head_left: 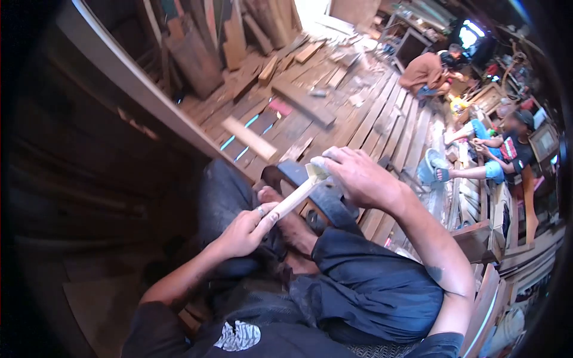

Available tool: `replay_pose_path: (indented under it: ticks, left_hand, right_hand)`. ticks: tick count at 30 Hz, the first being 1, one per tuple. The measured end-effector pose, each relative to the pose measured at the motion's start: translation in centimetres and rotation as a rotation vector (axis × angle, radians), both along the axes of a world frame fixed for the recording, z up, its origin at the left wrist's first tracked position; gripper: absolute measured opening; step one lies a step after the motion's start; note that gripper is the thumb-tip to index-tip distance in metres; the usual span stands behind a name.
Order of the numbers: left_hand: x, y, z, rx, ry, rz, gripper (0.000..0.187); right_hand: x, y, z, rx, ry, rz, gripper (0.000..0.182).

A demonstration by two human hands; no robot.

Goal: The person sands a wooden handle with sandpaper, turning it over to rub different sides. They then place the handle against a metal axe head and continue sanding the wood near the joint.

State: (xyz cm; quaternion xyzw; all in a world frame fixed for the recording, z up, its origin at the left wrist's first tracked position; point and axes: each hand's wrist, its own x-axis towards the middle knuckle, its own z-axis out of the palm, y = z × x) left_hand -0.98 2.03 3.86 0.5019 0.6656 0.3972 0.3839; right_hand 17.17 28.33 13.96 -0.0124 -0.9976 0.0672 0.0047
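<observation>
Wooden stick (292, 201) slants over the wearer's legs on my feed, its lower end clamped in my left hand (243, 232). My right hand (357, 176) is closed at the upper end, fingers gripping a small yellowish piece (315, 173) against it. Off to the right, 1 person (510, 146) sits near a blue bucket (428, 170) on the plank floor (373, 122).

The floor (373, 125) is made of long wooden planks, with narrow gaps, and loose boards (304, 102) lie on it. At the far end, a very bright light (313, 11) enters. Tall pieces of wood (194, 56) lean at the back (their edges look rough). A pale beam (143, 89) crosses diagonally, and beyond it the left side is dark.
</observation>
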Motion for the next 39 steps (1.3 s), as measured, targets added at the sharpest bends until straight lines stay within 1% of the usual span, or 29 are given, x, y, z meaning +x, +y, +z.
replay_pose_path:
  ticks: [1, 4, 5, 8, 9, 11, 12, 13, 15, 17, 20, 21, 23, 25, 27, 31, 34, 36, 37, 39]
  left_hand:
    - [0.4, 0.6, 0.1, 0.146, 0.017, -0.012, 0.04]
    - [1.3, 1.1, 1.7, 0.19, 0.023, -0.007, 0.041]
    - [1.7, 1.0, 2.4, 0.265, 0.003, 0.003, 0.041]
    - [1.6, 0.1, 4.9, 0.24, -0.051, 0.042, 0.042]
    - [1.6, -0.5, 5.3, 0.234, -0.17, 0.071, 0.041]
    - [1.6, -1.5, 6.5, 0.292, -0.084, 0.067, 0.043]
    - [1.4, -2.0, 6.7, 0.304, -0.066, 0.073, 0.044]
    - [1.5, -2.6, 6.8, 0.29, -0.105, 0.08, 0.044]
    - [1.9, -3.7, 6.7, 0.247, -0.2, 0.103, 0.046]
    - [1.8, -3.9, 5.5, 0.215, -0.192, 0.093, 0.047]
    - [1.6, -3.7, 3.4, 0.173, -0.098, 0.101, 0.046]
    - [1.4, -3.5, 2.9, 0.16, -0.055, 0.108, 0.045]
    - [1.5, -3.9, 1.5, 0.132, -0.094, 0.13, 0.045]
    - [2.4, -4.7, 0.6, 0.089, -0.157, 0.178, 0.045]
    - [3.3, -5.4, 0.3, 0.031, -0.225, 0.237, 0.045]
    - [5.4, -6.1, -0.8, -0.037, -0.5, 0.35, 0.042]
    - [6.0, -7.1, -1.2, 0.015, -0.7, 0.43, 0.04]
    - [5.8, -7.3, -1.0, 0.047, -0.689, 0.458, 0.039]
    - [5.8, -7.5, -0.8, 0.056, -0.688, 0.471, 0.039]
    - [4.8, -7.8, -0.3, 0.008, -0.672, 0.487, 0.038]
  right_hand:
    - [0.8, -0.2, 0.7, -0.008, 0.012, -0.021, 0.051]
    - [1.1, -0.9, 2.8, -0.036, 0.082, -0.016, 0.061]
    - [1.0, -1.3, 3.5, 0.003, 0.165, -0.008, 0.058]
    - [0.8, -2.3, 6.1, 0.055, 0.293, 0.005, 0.054]
    - [0.8, -2.6, 6.6, 0.067, 0.363, 0.037, 0.05]
    - [1.1, -3.6, 8.1, 0.039, 0.394, 0.068, 0.05]
    - [1.2, -4.0, 9.0, 0.027, 0.404, 0.087, 0.049]
    - [1.0, -4.4, 9.6, 0.024, 0.419, 0.106, 0.052]
    - [0.8, -5.4, 10.7, 0.075, 0.428, 0.083, 0.054]
    - [0.5, -5.5, 10.8, 0.139, 0.436, 0.081, 0.052]
    - [-0.3, -4.9, 9.9, 0.163, 0.409, 0.032, 0.051]
    - [-0.6, -4.7, 9.4, 0.088, 0.414, 0.051, 0.049]
    - [-0.8, -4.3, 8.0, 0.019, 0.389, 0.032, 0.05]
    - [-0.8, -3.8, 5.9, -0.107, 0.348, 0.024, 0.052]
    - [-1.8, -3.1, 3.2, -0.126, 0.319, 0.031, 0.054]
    - [-2.7, -4.0, -0.1, -0.148, 0.291, -0.007, 0.059]
    - [-3.5, -5.6, -2.8, -0.122, 0.317, -0.027, 0.058]
    - [-4.1, -6.9, -4.4, -0.12, 0.318, -0.048, 0.056]
    - [-4.3, -7.6, -5.0, -0.168, 0.35, -0.053, 0.05]
    - [-4.8, -9.1, -5.8, -0.306, 0.367, -0.072, 0.048]
